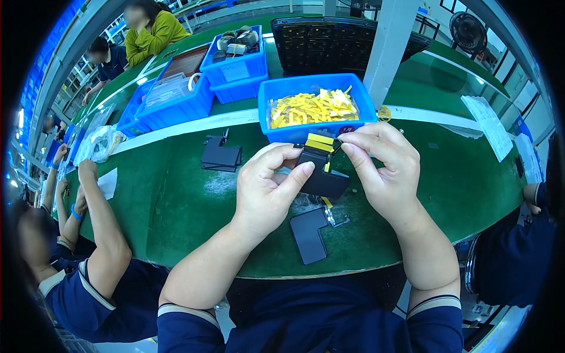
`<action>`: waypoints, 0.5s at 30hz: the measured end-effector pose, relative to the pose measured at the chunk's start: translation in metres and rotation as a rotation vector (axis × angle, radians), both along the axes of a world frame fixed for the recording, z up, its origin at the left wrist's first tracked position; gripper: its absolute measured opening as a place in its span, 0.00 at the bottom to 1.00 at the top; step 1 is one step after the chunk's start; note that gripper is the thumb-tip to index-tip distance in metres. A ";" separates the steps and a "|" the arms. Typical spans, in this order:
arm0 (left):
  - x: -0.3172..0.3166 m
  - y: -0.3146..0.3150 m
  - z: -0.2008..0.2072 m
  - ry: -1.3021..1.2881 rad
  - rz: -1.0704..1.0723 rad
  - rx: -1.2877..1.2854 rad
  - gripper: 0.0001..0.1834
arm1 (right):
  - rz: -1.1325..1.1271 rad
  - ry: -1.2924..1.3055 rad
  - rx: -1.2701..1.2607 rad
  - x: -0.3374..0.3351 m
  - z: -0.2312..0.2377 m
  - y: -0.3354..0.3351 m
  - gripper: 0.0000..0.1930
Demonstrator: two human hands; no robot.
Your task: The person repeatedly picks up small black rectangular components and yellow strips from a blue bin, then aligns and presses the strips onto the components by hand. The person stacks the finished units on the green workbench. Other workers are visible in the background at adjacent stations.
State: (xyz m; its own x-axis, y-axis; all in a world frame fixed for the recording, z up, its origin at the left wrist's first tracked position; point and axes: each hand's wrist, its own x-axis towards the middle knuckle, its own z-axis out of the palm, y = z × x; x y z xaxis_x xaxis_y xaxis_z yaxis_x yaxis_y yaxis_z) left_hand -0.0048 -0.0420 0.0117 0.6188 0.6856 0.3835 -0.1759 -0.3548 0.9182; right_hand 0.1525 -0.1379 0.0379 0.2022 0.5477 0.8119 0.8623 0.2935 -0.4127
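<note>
My left hand (262, 191) grips a flat black L-shaped panel (323, 179) between thumb and fingers, raised over the table. Yellow strips (319, 142) lie along the panel's far end, and a smaller yellow bit shows on its right side. At that far right corner, the thumb and forefinger of my right hand (385, 165) pinch the panel's thin black edge piece. Closer to me, a similar dark panel (308, 236) with a metal hinge-like part rests on the green table (194, 229). A small stack of black panels (221, 156) sits left of my left hand.
Just beyond my hands stands a blue bin (263, 109) of yellow strips (312, 109). More blue bins (176, 106) and a large black tray (321, 44) are farther back. A grey post (391, 53) rises behind the bin. A co-worker's arm (106, 217) reaches in at left.
</note>
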 end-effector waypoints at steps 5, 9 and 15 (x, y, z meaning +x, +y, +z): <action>0.000 0.002 -0.001 -0.008 -0.019 -0.012 0.09 | 0.034 0.033 -0.003 0.001 -0.003 0.002 0.04; -0.001 0.001 -0.001 0.021 -0.020 -0.026 0.08 | 0.062 0.084 -0.014 -0.001 -0.003 0.003 0.03; 0.000 -0.002 0.002 -0.004 -0.061 -0.091 0.08 | 0.091 0.128 -0.053 -0.002 -0.004 0.002 0.02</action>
